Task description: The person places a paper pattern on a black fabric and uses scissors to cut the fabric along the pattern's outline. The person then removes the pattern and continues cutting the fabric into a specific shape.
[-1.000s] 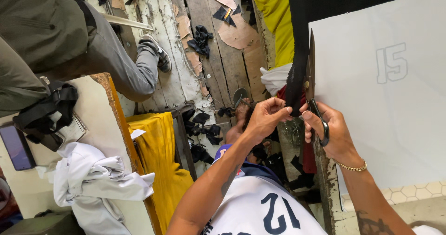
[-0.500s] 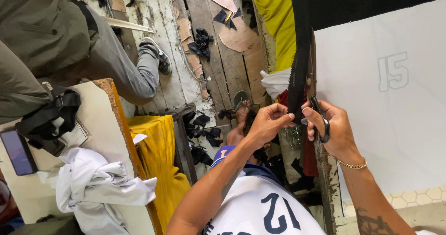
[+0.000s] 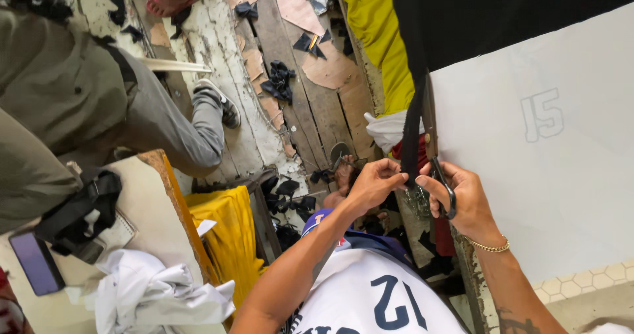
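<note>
My left hand pinches the lower end of a narrow black fabric strip that hangs off the edge of a table. My right hand, with a gold bracelet on its wrist, grips black-handled scissors whose blades point up along the strip's right edge. The strip runs up into a wide black cloth lying across the top of a large white sheet on the table. Both hands sit close together at the table's edge.
Another person in grey trousers and a shoe sits at the left. A small table carries a black bag, a phone and white cloth. Yellow fabric hangs beside it. Fabric scraps litter the worn plank floor.
The hands have stayed at the table edge; the scissors have crept slightly up along the black strip. The view has shifted a little.
</note>
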